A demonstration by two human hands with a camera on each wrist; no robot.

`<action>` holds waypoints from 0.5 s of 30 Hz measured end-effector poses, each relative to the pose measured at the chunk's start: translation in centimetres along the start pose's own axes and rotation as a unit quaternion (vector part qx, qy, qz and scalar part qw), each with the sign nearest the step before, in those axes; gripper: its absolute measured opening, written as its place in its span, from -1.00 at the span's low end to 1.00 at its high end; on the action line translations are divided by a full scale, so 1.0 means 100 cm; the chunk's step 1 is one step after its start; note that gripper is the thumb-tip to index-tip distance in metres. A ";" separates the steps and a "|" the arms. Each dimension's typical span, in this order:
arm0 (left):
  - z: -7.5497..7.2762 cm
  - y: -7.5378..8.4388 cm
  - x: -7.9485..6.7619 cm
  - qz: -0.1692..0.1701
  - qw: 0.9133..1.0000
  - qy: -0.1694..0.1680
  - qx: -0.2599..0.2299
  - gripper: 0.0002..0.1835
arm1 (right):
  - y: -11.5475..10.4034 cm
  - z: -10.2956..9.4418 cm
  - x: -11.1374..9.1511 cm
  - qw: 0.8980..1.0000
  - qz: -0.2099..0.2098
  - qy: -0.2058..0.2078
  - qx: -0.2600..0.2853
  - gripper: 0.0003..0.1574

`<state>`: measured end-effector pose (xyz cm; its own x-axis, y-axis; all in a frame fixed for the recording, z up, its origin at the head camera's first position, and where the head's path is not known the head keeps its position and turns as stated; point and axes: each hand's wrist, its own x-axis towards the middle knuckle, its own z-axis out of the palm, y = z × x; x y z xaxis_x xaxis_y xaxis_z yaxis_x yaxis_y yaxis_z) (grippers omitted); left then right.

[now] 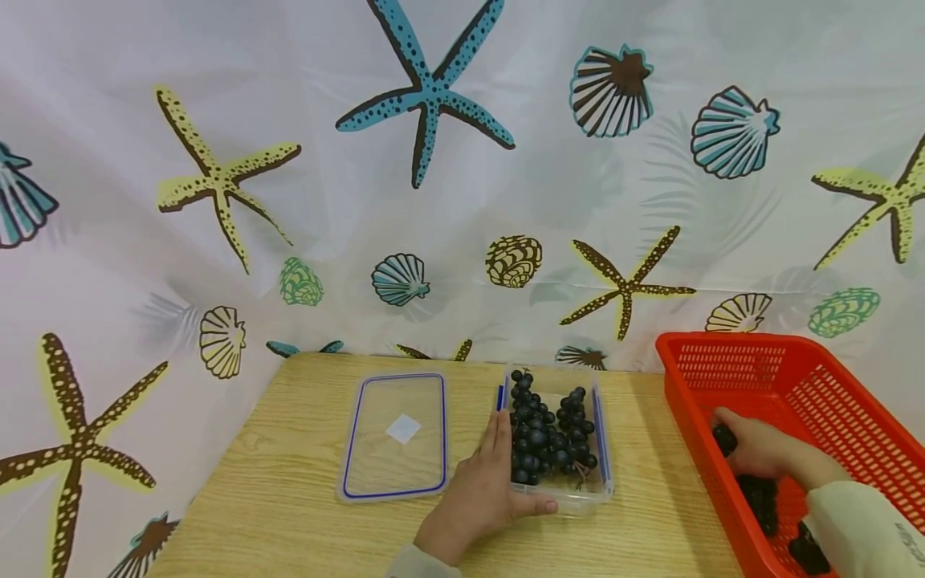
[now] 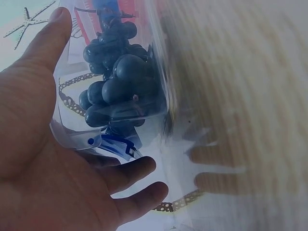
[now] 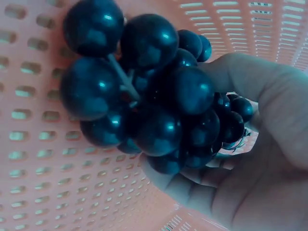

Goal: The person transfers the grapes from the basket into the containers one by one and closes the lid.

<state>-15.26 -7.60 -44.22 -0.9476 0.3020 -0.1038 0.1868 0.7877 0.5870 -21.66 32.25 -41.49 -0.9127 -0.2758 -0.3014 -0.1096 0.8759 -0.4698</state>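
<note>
A clear plastic container [image 1: 605, 461] with dark grape bunches [image 1: 535, 437] inside stands on the wooden table. My left hand [image 1: 477, 494] rests against its near left corner, fingers straight along the left side and thumb at the front rim. In the left wrist view, a blue-edged clip [image 2: 115, 144] hangs on the container beside the fingers. Inside the red basket [image 1: 711, 466], my right hand [image 1: 759, 449] grips a bunch of dark grapes [image 3: 154, 115], fingers curled under it and thumb over it. The bunch is close to the basket's perforated wall in the right wrist view.
A clear lid with a blue seal [image 1: 376, 466] lies flat left of the container. More dark grapes [image 1: 760, 502] are in the basket below the right hand. A white cloth with starfish and shells [image 1: 462, 209] hangs behind the table [image 1: 289, 474].
</note>
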 end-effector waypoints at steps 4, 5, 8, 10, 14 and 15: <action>-0.001 -0.001 0.000 -0.001 1.000 0.000 0.002 0.44 | -0.002 -0.001 0.000 1.000 -0.004 0.004 -0.013 -0.38; -0.001 -0.001 0.000 -0.002 1.000 0.000 0.001 0.45 | -0.003 -0.002 0.000 1.000 -0.006 0.010 -0.019 -0.41; -0.001 -0.001 0.000 -0.003 1.000 -0.002 -0.003 0.45 | -0.005 -0.005 -0.002 0.998 -0.018 0.035 -0.042 -0.51; -0.001 -0.001 0.000 -0.001 1.000 -0.002 -0.005 0.45 | -0.008 -0.007 -0.003 0.996 -0.033 0.057 -0.056 -0.58; 0.001 -0.001 0.000 0.003 1.000 0.001 -0.003 0.44 | -0.014 -0.010 -0.004 0.993 -0.050 0.085 -0.069 -0.67; 0.001 -0.002 0.000 0.004 1.000 0.002 -0.002 0.43 | -0.015 -0.011 -0.004 0.992 -0.053 0.090 -0.071 -0.69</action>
<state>-15.31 -7.68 -44.38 -0.9470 0.3068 -0.0958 0.1938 0.7828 0.5914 -21.57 31.48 -39.76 -0.9470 -0.3062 -0.0974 -0.2521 0.8960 -0.3656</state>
